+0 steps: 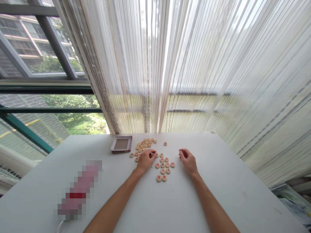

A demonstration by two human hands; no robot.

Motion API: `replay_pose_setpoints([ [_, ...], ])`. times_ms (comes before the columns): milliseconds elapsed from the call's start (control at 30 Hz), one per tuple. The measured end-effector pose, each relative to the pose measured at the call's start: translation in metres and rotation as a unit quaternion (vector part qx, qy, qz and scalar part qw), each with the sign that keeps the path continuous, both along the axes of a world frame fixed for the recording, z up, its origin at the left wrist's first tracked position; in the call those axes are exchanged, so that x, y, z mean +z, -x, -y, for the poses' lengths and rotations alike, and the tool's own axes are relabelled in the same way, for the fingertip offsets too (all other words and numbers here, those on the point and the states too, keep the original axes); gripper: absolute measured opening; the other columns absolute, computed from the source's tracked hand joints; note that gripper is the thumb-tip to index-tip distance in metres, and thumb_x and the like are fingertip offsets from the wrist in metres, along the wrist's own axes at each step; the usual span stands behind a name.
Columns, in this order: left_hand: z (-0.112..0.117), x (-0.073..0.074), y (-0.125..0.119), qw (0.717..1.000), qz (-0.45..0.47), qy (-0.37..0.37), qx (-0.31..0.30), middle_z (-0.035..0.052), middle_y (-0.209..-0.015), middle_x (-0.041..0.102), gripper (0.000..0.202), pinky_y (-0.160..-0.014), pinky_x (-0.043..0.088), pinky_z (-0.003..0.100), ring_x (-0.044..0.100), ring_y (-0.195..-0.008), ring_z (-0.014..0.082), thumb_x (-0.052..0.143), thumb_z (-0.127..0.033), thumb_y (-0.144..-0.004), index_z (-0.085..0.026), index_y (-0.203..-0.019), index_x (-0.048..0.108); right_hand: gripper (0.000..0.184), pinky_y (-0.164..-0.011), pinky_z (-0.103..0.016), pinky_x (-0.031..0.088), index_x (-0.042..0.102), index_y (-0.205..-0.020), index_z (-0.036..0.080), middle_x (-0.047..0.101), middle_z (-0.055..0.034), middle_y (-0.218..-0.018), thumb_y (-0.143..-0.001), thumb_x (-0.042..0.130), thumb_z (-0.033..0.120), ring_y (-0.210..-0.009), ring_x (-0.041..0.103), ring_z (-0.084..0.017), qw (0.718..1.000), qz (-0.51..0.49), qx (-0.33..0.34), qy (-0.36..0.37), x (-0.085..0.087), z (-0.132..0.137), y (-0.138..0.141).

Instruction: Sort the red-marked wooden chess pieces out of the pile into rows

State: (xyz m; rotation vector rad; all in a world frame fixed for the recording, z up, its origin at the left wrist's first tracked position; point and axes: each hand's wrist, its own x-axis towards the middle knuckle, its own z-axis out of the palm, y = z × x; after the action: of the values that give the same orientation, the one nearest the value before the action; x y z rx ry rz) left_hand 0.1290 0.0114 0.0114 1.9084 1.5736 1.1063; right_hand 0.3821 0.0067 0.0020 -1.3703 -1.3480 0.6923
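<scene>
My left hand is over the table, left of the laid-out pieces, thumb and fingers closed on a xiangqi piece at their tips. My right hand hovers to the right of them, fingers loosely curled and apart, with nothing visible in it. Between the hands lie several round wooden xiangqi pieces with red or black characters facing up. Beyond my left hand is a cluster of mostly blank-faced pieces; a few marked ones sit near it, partly hidden by the hand. One piece stands apart farther back.
A shallow open box rests at the back left of the white table. A blurred-out pinkish object with a white cord lies at the left. Behind the table hang sheer striped curtains, with a window at the left.
</scene>
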Motion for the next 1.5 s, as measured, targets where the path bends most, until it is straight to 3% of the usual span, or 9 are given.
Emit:
replay_pose_setpoints([
  [333, 0.001, -0.006, 0.001, 0.999, -0.033, -0.017, -0.016, 0.0044, -0.086, 0.072, 0.021, -0.066, 0.05, 0.028, 0.065, -0.071, 0.0173, 0.059, -0.035, -0.086, -0.019, -0.092, 0.07, 0.033, -0.069, -0.03, 0.052, 0.067, -0.093, 0.019, 0.07, -0.0044, -0.077, -0.085, 0.055, 0.049, -0.071, 0.066, -0.02, 1.0, 0.01, -0.001, -0.003, -0.005, -0.003, 0.0],
  [500, 0.002, -0.003, 0.001, 0.996, -0.076, -0.04, -0.015, 0.0058, -0.092, 0.071, 0.024, -0.067, 0.051, 0.029, 0.065, -0.072, 0.0175, 0.05, -0.033, -0.092, -0.019, -0.099, 0.067, 0.032, -0.068, -0.03, 0.052, 0.067, -0.094, 0.02, 0.07, -0.0038, -0.076, -0.086, 0.055, 0.048, -0.07, 0.065, -0.02, 1.0, 0.013, 0.0, -0.003, -0.005, -0.003, -0.001],
  [600, -0.007, 0.003, 0.001, 0.991, -0.118, -0.064, -0.022, 0.0076, -0.103, 0.07, 0.025, -0.084, 0.05, 0.033, 0.064, -0.092, 0.0206, 0.045, -0.029, -0.094, -0.019, -0.107, 0.065, 0.032, -0.068, -0.03, 0.052, 0.067, -0.094, 0.02, 0.07, -0.0038, -0.076, -0.086, 0.055, 0.048, -0.069, 0.065, -0.02, 1.0, 0.014, 0.002, -0.001, -0.004, -0.002, -0.001],
  [667, -0.02, 0.007, 0.001, 0.985, -0.151, -0.081, -0.032, 0.0086, -0.115, 0.066, 0.027, -0.101, 0.04, 0.037, 0.056, -0.113, 0.0232, 0.045, -0.025, -0.094, -0.019, -0.115, 0.062, 0.032, -0.068, -0.03, 0.052, 0.067, -0.094, 0.02, 0.07, -0.004, -0.077, -0.086, 0.055, 0.048, -0.07, 0.065, -0.02, 1.0, 0.014, 0.003, -0.002, -0.003, -0.002, -0.001],
  [800, -0.055, 0.012, 0.001, 0.971, -0.216, -0.091, -0.042, 0.0117, -0.135, 0.056, 0.033, -0.111, 0.026, 0.044, 0.042, -0.131, 0.0266, 0.043, -0.019, -0.094, -0.017, -0.124, 0.057, 0.032, -0.067, -0.03, 0.052, 0.067, -0.095, 0.02, 0.07, -0.0043, -0.077, -0.087, 0.053, 0.048, -0.07, 0.065, -0.02, 1.0, 0.014, 0.003, -0.006, -0.001, -0.001, 0.0],
  [1000, -0.083, 0.009, 0.002, 0.951, -0.289, -0.083, -0.074, 0.0118, -0.128, 0.061, 0.03, -0.108, 0.028, 0.044, 0.05, -0.123, 0.0262, 0.042, -0.024, -0.096, -0.017, -0.12, 0.06, 0.033, -0.062, -0.029, 0.051, 0.068, -0.092, 0.019, 0.069, -0.004, -0.073, -0.086, 0.053, 0.048, -0.063, 0.064, -0.019, 1.0, 0.017, 0.006, -0.011, 0.0, -0.001, 0.001],
  [1267, -0.068, 0.013, 0.006, 0.936, -0.324, -0.083, -0.109, 0.0108, -0.113, 0.066, 0.024, -0.098, 0.036, 0.041, 0.055, -0.11, 0.0258, 0.044, -0.025, -0.096, -0.02, -0.111, 0.063, 0.033, -0.065, -0.03, 0.051, 0.068, -0.092, 0.02, 0.07, -0.0041, -0.074, -0.085, 0.054, 0.049, -0.065, 0.064, -0.019, 1.0, 0.02, 0.01, -0.006, -0.001, -0.002, 0.0],
  [1500, -0.064, 0.025, 0.008, 0.943, -0.289, -0.087, -0.143, 0.0108, -0.102, 0.068, 0.02, -0.098, 0.037, 0.043, 0.057, -0.105, 0.0258, 0.051, -0.025, -0.093, -0.018, -0.098, 0.068, 0.034, -0.064, -0.029, 0.051, 0.068, -0.091, 0.02, 0.07, -0.0039, -0.073, -0.085, 0.054, 0.05, -0.064, 0.063, -0.019, 1.0, 0.025, 0.008, -0.014, 0.001, -0.001, 0.001],
])
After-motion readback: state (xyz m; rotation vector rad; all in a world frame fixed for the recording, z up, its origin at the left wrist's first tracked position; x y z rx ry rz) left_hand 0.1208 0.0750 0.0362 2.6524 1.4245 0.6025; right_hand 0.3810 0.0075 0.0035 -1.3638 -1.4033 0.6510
